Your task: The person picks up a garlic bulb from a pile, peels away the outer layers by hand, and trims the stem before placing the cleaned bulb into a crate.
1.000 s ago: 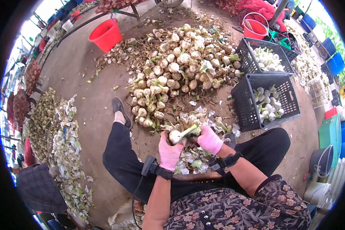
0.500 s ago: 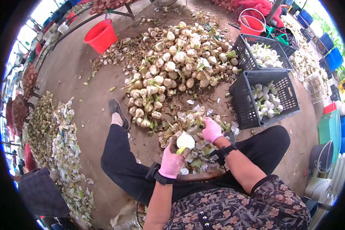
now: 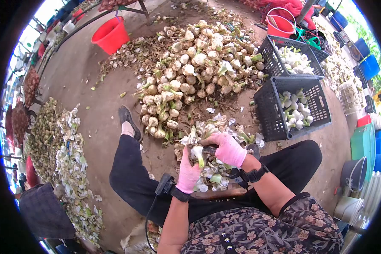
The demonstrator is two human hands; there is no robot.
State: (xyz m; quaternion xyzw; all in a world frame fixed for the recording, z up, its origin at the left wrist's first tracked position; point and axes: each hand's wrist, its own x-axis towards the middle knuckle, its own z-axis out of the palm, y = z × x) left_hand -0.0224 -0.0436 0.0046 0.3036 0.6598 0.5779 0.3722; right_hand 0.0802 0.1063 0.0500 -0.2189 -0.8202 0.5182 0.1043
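Note:
A white garlic bulb (image 3: pixel 197 153) with a short green stem sits in my left hand (image 3: pixel 188 172), which wears a pink glove and is closed around it. My right hand (image 3: pixel 229 150), gloved in pink too, is at the bulb's right side, its darkened fingertips curled against the bulb and its skin. Part of the bulb is hidden by the fingers. Below and around both hands lies a heap of peeled-off garlic skins (image 3: pixel 218 180). Beyond them rises a large pile of unpeeled garlic bulbs (image 3: pixel 194 70).
To the right, a black crate (image 3: pixel 275 112) holds cleaned white bulbs, with another black crate (image 3: pixel 269 53) of them behind. A red bucket (image 3: pixel 111 37) stands at the back left, another red bucket (image 3: pixel 280 26) at the back right. Garlic skins (image 3: pixel 72 165) line the left floor.
My right hand has moved left and inward onto the bulb. The left hand has turned the bulb, so its stem points down and less of its white side shows.

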